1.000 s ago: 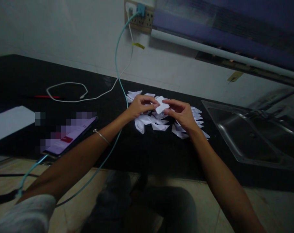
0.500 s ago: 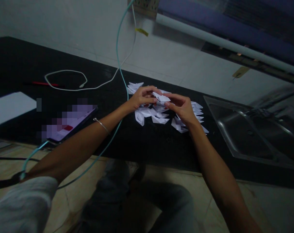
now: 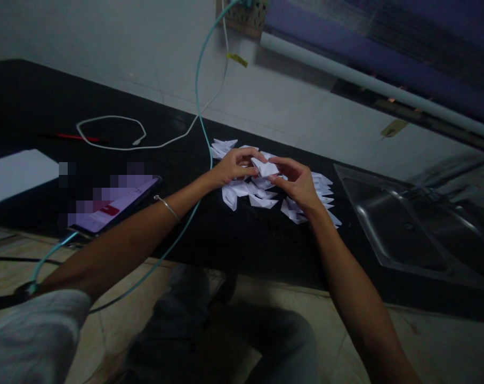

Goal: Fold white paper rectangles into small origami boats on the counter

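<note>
Black counter (image 3: 242, 240) | socket board (image 3: 245, 18) cropped | fingers (image 3: 285, 161) partly hide folded paper (image 3: 266, 168)

Folded white paper pieces (image 3: 263, 202) lie clustered on the black tabletop (image 3: 245, 242), left of an inset metal sink (image 3: 389, 221). Farther left are a rectangular phone (image 3: 124, 201), a flat white sheet (image 3: 18, 173), a looped white cable (image 3: 112, 116) and a slim red stick (image 3: 69, 137).
</note>
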Motion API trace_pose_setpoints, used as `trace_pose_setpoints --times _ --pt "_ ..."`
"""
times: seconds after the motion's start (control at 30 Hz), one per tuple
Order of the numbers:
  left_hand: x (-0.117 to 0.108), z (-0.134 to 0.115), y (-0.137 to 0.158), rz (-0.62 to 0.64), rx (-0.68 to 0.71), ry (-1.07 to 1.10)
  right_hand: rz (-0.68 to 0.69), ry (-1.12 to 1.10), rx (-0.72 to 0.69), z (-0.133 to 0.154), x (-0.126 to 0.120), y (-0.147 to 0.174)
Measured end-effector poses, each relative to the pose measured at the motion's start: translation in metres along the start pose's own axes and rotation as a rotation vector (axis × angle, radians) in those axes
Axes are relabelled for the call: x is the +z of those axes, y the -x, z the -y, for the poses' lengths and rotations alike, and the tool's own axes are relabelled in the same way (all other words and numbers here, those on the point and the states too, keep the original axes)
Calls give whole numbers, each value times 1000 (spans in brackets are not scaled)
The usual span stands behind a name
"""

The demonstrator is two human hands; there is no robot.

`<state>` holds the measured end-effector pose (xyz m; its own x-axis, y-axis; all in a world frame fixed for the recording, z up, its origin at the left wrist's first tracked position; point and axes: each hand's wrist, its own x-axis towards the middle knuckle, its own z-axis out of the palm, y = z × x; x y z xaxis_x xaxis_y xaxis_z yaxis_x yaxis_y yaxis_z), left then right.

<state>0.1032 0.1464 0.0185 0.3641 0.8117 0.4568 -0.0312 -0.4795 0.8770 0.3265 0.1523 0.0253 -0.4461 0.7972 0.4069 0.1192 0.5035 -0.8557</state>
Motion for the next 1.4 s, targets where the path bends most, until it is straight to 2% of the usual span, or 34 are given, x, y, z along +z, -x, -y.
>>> trace_pose_setpoints --times 0.2,0.37,0.57,0.7,0.83,1.1,1.4 --pt "-3 5 -3 -77 54 -115 -18 -49 -5 -1 3 0" --pt "-6 11 -3 -97 79 -146 -49 29 -9 -4 4 0" --pt "-4 12 -1 -109 86 -158 -91 318 -203 2 6 6" --pt "-7 15 -3 -77 123 -201 -114 375 -259 3 7 8" --pt "-8 16 -4 -73 107 -212 -129 342 -209 0 10 8" --pt "-5 6 -2 -128 52 -208 -263 211 -67 -7 11 7" --pt "0 10 -4 -196 53 -141 -248 44 42 0 16 4"
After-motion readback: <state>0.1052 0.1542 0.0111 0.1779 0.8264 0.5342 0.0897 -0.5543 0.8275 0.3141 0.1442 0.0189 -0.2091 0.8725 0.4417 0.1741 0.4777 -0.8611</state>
